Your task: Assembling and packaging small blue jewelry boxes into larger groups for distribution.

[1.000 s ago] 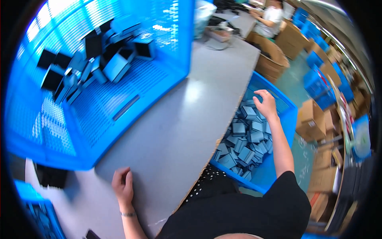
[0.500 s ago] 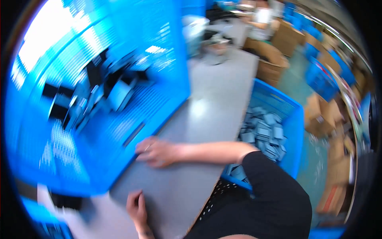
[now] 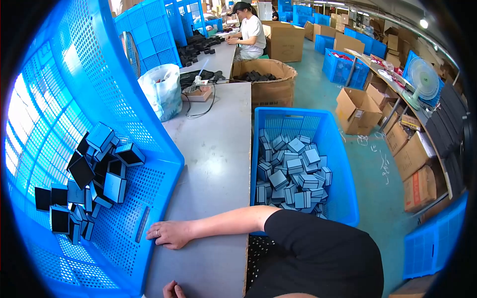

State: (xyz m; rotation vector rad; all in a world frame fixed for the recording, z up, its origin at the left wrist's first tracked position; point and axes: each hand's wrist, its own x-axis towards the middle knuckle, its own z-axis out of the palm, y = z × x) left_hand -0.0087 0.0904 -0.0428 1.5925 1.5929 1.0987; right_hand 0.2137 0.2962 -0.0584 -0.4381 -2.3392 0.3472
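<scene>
A big blue plastic crate (image 3: pixel 171 184) lies tipped on its side on the left, its mouth facing me. Small light-blue and black boxes (image 3: pixel 115 187) sit heaped inside it. My right hand (image 3: pixel 171 234), with a ring on one finger, reaches across the grey table (image 3: pixel 211 149). Its bent fingers press at the crate's near rim, beside the handle slot. At the lower edge, only the fingertips of my left hand (image 3: pixel 173 289) show, slightly apart over the table, nothing seen in them; the rest is cut off.
Right of the table stands another blue crate (image 3: pixel 343 174), holding many similar boxes (image 3: pixel 298 164). Farther up are a white plastic bag (image 3: pixel 163 92), cables, and a cardboard carton (image 3: pixel 273 84) with dark pieces. A person (image 3: pixel 250 32) works at the far table. Cartons and a fan (image 3: pixel 423 79) line the right.
My view has swung right and up and become sharp. The tipped crate and both hands appear lower in the picture. My right hand has stayed by the crate's rim.
</scene>
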